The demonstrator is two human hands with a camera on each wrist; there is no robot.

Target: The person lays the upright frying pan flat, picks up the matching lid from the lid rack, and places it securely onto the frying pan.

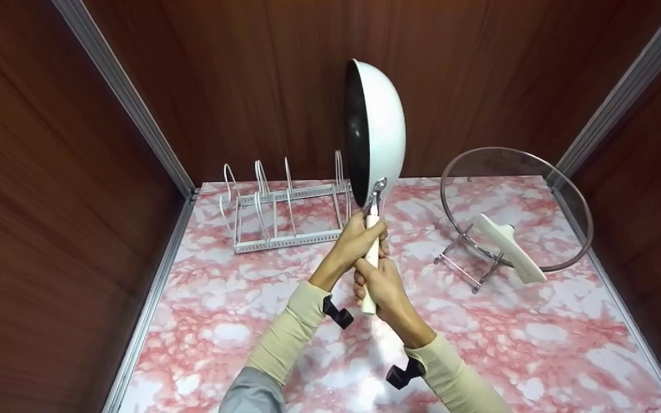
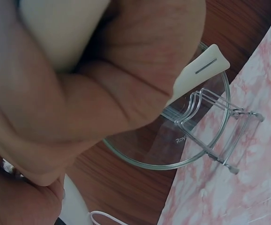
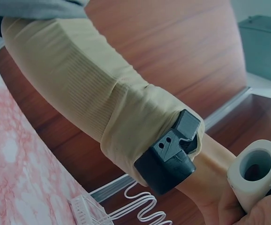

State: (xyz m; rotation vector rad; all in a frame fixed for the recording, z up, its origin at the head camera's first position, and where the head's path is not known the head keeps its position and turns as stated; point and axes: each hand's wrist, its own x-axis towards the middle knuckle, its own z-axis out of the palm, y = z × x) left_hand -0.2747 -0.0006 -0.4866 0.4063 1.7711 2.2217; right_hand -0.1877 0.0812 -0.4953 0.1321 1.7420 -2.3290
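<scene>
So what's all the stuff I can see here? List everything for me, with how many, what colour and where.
Pan: one, white outside, dark inside, held up on edge
Pan handle: one, cream, below the bowl
Wire rack: one, white, on the left of the tabletop
Glass lid: one, clear with cream grip, on the right
Lid stand: one, silver, under the lid
Tabletop: one, pink and white, below everything
Walls: three in the head view, brown, left, back and right
Sleeves: two, beige, on the forearms
Wrist devices: two, black, at the cuffs
Left hand: one, bare, gripping the handle's upper part
Right hand: one, bare, gripping below it
</scene>
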